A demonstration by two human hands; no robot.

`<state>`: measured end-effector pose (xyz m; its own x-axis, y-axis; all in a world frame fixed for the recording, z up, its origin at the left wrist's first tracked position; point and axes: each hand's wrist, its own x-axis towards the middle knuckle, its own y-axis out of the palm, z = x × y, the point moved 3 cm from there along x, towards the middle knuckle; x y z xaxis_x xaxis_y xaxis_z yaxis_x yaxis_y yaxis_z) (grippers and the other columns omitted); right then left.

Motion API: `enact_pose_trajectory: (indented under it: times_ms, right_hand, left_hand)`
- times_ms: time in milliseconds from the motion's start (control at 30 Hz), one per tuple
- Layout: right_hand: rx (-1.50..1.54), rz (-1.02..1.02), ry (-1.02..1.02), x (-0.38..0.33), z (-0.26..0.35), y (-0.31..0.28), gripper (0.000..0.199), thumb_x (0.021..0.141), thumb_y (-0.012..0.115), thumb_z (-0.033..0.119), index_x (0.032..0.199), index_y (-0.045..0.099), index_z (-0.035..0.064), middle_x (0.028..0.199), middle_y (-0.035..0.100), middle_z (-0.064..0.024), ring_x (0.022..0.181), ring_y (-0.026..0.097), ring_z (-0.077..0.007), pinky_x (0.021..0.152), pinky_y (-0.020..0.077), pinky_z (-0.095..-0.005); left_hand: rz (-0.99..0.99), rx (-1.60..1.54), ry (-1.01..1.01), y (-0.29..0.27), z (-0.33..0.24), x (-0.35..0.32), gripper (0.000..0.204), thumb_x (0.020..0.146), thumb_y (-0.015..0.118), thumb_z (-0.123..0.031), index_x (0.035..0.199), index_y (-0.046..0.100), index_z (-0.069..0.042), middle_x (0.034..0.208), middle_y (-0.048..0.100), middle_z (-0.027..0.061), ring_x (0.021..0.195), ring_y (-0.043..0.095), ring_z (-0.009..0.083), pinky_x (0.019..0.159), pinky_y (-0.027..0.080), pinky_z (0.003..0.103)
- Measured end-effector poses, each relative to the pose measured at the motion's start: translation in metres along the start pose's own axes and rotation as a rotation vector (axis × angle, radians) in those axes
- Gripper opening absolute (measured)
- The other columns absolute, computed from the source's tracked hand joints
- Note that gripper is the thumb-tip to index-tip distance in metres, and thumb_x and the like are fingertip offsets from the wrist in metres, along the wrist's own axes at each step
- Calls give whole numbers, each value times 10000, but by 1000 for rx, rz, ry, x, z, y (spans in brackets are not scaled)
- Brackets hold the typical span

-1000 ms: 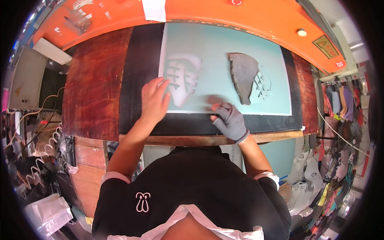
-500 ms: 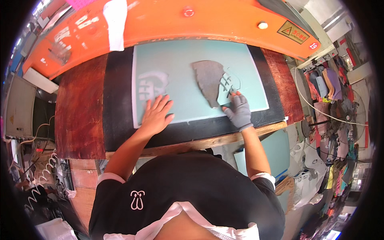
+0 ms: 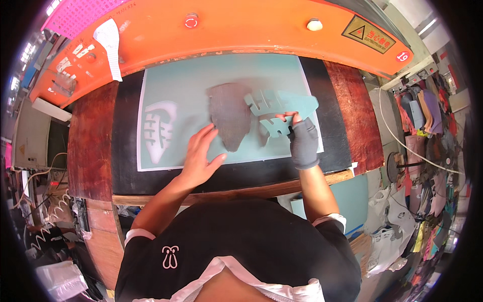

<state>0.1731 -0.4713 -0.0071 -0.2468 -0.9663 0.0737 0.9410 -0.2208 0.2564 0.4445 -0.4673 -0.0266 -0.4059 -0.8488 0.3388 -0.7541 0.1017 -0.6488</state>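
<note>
A teal sheet (image 3: pixel 193 70) lies on the black board of an orange machine. Toward its left end is a shoe-upper-shaped cutout (image 3: pixel 160 132) where white shows through. A dark grey-brown shaped plate (image 3: pixel 230 118), perhaps a cutting die, sits slightly blurred on the middle of the sheet. My bare left hand (image 3: pixel 197 158) is open, fingers spread, with its fingertips at the plate's left edge; whether they touch it I cannot tell. My right hand (image 3: pixel 304 141), in a grey fingerless glove, pinches a teal cut piece (image 3: pixel 289 103) with slotted edges, raised over the sheet's right part.
The orange machine beam (image 3: pixel 241 30) spans the far side, with a red button (image 3: pixel 191 20) and a white strip (image 3: pixel 109 48) hanging from it. Reddish-brown boards (image 3: pixel 92 141) flank the black board (image 3: pixel 126 151). Coloured cut pieces (image 3: pixel 420 105) hang at the right.
My right hand has lifted the teal cut piece from beside the dark plate. My left hand has come off the cutout area toward the plate. The whole view has shifted, and the plate is turned slightly.
</note>
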Motion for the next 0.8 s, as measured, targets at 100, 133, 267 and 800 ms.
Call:
enact_pose_trajectory:
  times_ms: [100,133,267,800]
  right_hand:
    - [279,171,73,2,27,0,307,965,494,287,1078,546,6,974,649,-136,874,631,-209,769,512,-338]
    - [331,179,71,1,32,0,312,962,498,291,1080,542,6,972,647,-136,874,633,-218,768,514,-347]
    - [448,174,139,-4,30,-1,327,952,512,314,1067,540,10,962,647,-141,872,635,-228,775,512,-362]
    - [-977,933,-869,-100,33,150,339,700,705,156,1007,606,50,1031,603,-96,963,585,-294,788,509,-402]
  left_hand:
    - [-24,-414,-66,12,-31,29,676,848,660,-238,1407,318,-71,1399,399,169,1273,403,297,1017,346,451]
    - [96,-707,-159,13,-34,38,673,863,643,-224,1418,293,-75,1394,407,160,1250,429,285,1006,360,438]
    - [528,-1363,-409,16,-43,46,577,903,573,-124,1415,309,-80,1311,495,146,1037,589,229,886,466,364]
    - [420,-1865,-638,-22,-2,-5,856,873,274,-721,1397,357,-50,1369,430,216,1210,469,365,954,414,527]
